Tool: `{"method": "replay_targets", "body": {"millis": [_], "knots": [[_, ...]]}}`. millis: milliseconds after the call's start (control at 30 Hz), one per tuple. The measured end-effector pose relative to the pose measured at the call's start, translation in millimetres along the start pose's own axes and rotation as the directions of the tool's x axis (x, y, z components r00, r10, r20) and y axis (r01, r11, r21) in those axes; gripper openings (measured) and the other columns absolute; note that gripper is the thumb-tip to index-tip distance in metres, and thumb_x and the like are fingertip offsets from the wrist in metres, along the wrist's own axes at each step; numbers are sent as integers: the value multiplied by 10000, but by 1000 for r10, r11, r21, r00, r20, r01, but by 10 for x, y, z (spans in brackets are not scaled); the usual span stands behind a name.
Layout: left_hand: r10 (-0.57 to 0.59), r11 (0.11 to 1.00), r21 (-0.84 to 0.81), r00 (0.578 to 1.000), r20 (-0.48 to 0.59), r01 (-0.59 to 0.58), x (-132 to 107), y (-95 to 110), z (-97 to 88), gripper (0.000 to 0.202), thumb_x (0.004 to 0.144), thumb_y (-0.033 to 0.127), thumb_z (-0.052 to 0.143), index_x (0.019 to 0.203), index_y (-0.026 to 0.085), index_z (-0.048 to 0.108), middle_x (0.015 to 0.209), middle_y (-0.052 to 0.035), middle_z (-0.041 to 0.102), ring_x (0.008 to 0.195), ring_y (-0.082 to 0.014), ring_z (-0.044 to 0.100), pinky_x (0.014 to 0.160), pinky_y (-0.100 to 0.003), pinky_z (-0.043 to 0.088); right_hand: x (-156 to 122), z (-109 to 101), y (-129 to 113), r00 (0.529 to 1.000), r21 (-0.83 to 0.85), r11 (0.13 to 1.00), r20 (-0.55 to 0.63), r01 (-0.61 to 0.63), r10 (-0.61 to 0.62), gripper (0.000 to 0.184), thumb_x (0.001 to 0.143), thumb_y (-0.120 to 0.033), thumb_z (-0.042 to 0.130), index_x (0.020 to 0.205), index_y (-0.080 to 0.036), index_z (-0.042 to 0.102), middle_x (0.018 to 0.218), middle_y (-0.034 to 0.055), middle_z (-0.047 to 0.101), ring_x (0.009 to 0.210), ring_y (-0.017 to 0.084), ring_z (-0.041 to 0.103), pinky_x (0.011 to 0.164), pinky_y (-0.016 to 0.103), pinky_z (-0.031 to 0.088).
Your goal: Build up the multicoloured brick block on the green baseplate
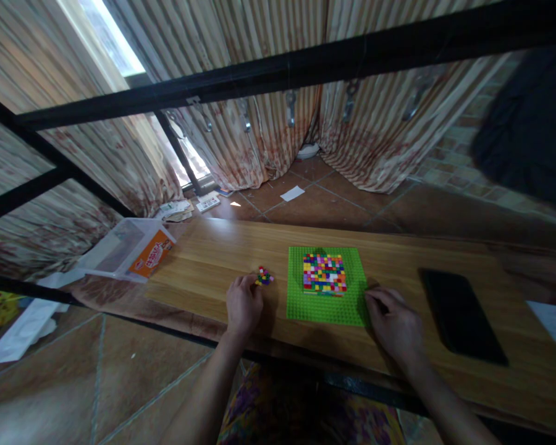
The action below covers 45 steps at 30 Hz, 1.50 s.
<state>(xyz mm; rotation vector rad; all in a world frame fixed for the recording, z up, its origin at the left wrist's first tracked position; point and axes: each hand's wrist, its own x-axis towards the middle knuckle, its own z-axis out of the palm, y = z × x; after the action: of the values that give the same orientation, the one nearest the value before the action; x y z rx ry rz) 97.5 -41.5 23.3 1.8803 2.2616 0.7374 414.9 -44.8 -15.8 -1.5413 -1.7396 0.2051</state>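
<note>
A square green studded baseplate (pixel 327 313) lies on the wooden table. On it sits a dense multicoloured block of small toy bricks (pixel 325 272), a thin light strip showing along its near side. To the left is a little heap of loose toy bricks (pixel 264 276) in mixed colours. My left hand (pixel 244 304) rests at the heap, fingers bent together against its near-left side; anything between the fingertips is hidden. My right hand (pixel 397 321) is at the baseplate's right edge, fingers curled and fingertips touching or almost touching it. Whatever they pinch is too small to make out.
A black phone or tablet (pixel 461 315) lies on the table to the right, with white paper (pixel 555 324) beyond it. A clear plastic box (pixel 115 250) with an orange label stands at the left end. A black metal bar (pixel 269 77) with hooks crosses before the curtains.
</note>
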Motion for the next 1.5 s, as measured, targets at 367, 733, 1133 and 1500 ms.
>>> {"method": "replay_targets", "body": {"millis": [367, 733, 1133, 1500], "knots": [[-47, 998, -44, 998, 35, 48, -13, -56, -26, 120, 834, 206, 568, 864, 208, 684, 880, -50, 700, 827, -188, 643, 755, -303, 480, 3, 14, 20, 1000, -5, 1000, -6, 8, -8, 273, 926, -399, 472, 865, -222, 671, 927, 66, 686, 811, 204, 659, 719, 320, 504], [54, 809, -586, 998, -17, -53, -51, 329, 28, 119, 862, 234, 567, 893, 199, 677, 928, -32, 711, 877, -144, 656, 827, -282, 510, 10, 16, 8, 1000, 18, 1000, 8, 4, -4, 242, 929, -360, 481, 866, -214, 663, 937, 63, 679, 825, 196, 656, 744, 313, 498], [322, 892, -340, 946, 21, -296, 97, 986, 105, 126, 871, 208, 612, 897, 266, 720, 932, 11, 745, 886, -156, 638, 911, -354, 398, 22, 14, -21, 1000, 29, 1000, 6, -2, 2, 240, 930, -338, 472, 850, -215, 661, 921, 63, 673, 836, 194, 645, 743, 308, 490], [304, 917, -268, 953, -6, -295, 107, 1080, 196, 113, 860, 243, 640, 801, 289, 725, 863, 43, 756, 850, -152, 621, 957, -380, 310, 25, 2, -51, 999, 23, 999, 10, -35, 34, 240, 927, -348, 483, 853, -214, 668, 928, 59, 679, 824, 190, 649, 735, 302, 486]]}}
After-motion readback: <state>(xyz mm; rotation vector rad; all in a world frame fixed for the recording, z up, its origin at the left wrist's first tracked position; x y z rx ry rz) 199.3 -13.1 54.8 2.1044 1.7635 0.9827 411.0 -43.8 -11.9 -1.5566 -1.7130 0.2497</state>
